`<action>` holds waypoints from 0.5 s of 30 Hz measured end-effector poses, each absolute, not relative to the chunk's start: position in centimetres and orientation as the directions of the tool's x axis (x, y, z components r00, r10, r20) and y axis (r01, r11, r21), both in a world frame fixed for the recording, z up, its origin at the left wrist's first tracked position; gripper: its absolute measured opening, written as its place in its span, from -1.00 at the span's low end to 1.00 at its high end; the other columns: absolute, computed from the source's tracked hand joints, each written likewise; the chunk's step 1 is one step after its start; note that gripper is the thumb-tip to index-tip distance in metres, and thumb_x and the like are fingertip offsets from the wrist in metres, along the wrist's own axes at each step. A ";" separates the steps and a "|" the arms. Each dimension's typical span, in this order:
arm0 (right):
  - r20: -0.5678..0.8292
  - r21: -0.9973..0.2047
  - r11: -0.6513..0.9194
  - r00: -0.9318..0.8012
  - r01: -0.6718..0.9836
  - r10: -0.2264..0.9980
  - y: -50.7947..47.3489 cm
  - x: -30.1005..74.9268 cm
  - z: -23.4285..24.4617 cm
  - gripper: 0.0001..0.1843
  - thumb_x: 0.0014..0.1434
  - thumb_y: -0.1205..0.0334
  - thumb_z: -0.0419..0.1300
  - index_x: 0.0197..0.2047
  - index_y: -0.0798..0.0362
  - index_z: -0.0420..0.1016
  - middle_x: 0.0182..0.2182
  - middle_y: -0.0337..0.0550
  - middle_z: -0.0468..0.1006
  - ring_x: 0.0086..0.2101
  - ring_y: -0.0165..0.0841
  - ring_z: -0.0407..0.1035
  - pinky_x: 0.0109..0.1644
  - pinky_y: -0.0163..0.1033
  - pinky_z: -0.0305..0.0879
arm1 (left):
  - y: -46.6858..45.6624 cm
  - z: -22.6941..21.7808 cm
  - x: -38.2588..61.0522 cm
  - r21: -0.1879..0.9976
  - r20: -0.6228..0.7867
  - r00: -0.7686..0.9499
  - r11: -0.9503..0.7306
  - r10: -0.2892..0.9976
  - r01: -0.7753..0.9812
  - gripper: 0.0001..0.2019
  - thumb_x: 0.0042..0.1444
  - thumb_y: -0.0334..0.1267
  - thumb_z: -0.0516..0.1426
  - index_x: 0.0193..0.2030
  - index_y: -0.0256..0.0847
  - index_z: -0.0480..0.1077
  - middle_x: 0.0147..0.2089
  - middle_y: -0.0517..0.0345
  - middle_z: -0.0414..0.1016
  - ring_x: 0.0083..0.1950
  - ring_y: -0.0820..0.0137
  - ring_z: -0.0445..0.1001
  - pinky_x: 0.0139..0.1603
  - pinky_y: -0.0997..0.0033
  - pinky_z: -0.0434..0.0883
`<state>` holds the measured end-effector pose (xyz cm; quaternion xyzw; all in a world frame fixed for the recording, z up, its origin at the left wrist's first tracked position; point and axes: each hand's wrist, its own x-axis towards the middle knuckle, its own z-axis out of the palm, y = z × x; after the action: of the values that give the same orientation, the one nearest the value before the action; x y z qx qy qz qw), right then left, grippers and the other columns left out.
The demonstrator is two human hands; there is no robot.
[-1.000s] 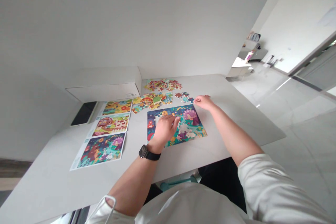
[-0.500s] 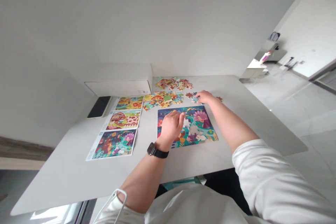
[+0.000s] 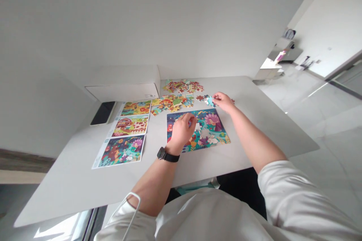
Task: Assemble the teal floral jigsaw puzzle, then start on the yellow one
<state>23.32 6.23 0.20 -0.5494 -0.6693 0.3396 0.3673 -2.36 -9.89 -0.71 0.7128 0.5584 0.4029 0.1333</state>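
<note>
A mostly assembled jigsaw puzzle [image 3: 210,135] with a peacock picture lies on the white table [image 3: 70,184]. My left hand [image 3: 183,130], with a black watch on the wrist, rests on the puzzle's left half, fingers curled over it. My right hand [image 3: 223,101] is just beyond the puzzle's far right corner and pinches a light blue puzzle piece [image 3: 209,101]. Loose puzzle pieces [image 3: 171,103] lie in heaps behind the puzzle, with a further heap [image 3: 182,86] at the back.
Three picture cards [image 3: 128,128] lie in a column left of the puzzle. A white box [image 3: 121,84] stands at the back against the wall, with a black phone [image 3: 102,113] beside it. The table's right edge drops to a tiled floor.
My right hand has lifted a light blue piece from the small group near the puzzle's far corner. My left hand has stayed on the puzzle. The camera shifted slightly.
</note>
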 end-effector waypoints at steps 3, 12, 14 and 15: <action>0.187 -0.938 0.219 -0.139 0.268 0.972 2.8 23.4 0.9 -0.57 0.13 -0.16 0.44 -0.14 -0.02 0.53 -0.28 -0.20 0.61 -0.33 -0.35 0.47 -0.29 -0.30 0.41 | -9.6 -0.6 -2.3 0.732 0.368 0.006 -0.294 0.930 0.614 -0.91 0.38 -0.21 0.24 -0.03 -0.09 0.53 -0.21 0.11 0.66 -0.23 0.30 0.57 -0.18 0.36 0.37; 0.196 -0.980 0.199 -0.099 0.023 0.976 -3.2 20.3 -2.1 -0.42 0.03 -0.34 0.49 -0.16 -0.07 0.53 -0.38 -0.30 0.50 -0.37 -0.37 0.41 -0.26 -0.26 0.46 | -8.7 -1.9 -2.0 0.904 0.233 0.005 -0.219 0.972 0.368 -0.69 0.34 0.08 0.26 -0.12 -0.14 0.54 -0.28 0.11 0.66 -0.30 0.36 0.53 -0.26 0.42 0.39; 0.176 -0.984 0.176 -0.116 -0.007 0.978 -3.3 20.0 -2.8 -0.41 0.00 -0.33 0.52 -0.16 -0.06 0.53 -0.37 -0.30 0.50 -0.38 -0.38 0.41 -0.27 -0.27 0.47 | -8.5 -2.3 -2.1 0.910 0.212 0.017 -0.203 0.977 0.363 -0.65 0.33 0.13 0.24 -0.15 -0.15 0.54 -0.29 0.11 0.65 -0.32 0.37 0.51 -0.30 0.43 0.36; 0.164 -0.986 0.164 -0.129 -0.015 0.978 -3.3 20.0 -3.1 -0.40 -0.02 -0.33 0.52 -0.16 -0.05 0.53 -0.36 -0.30 0.50 -0.38 -0.38 0.41 -0.28 -0.27 0.47 | -8.5 -2.4 -2.1 0.907 0.203 0.028 -0.198 0.979 0.371 -0.63 0.34 0.14 0.23 -0.18 -0.16 0.54 -0.30 0.11 0.64 -0.34 0.37 0.49 -0.31 0.43 0.35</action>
<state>19.98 -3.32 -3.07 -0.4223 -0.5699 0.4897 0.5071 -2.12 -8.48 -2.42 0.6314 0.5344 0.4478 0.3395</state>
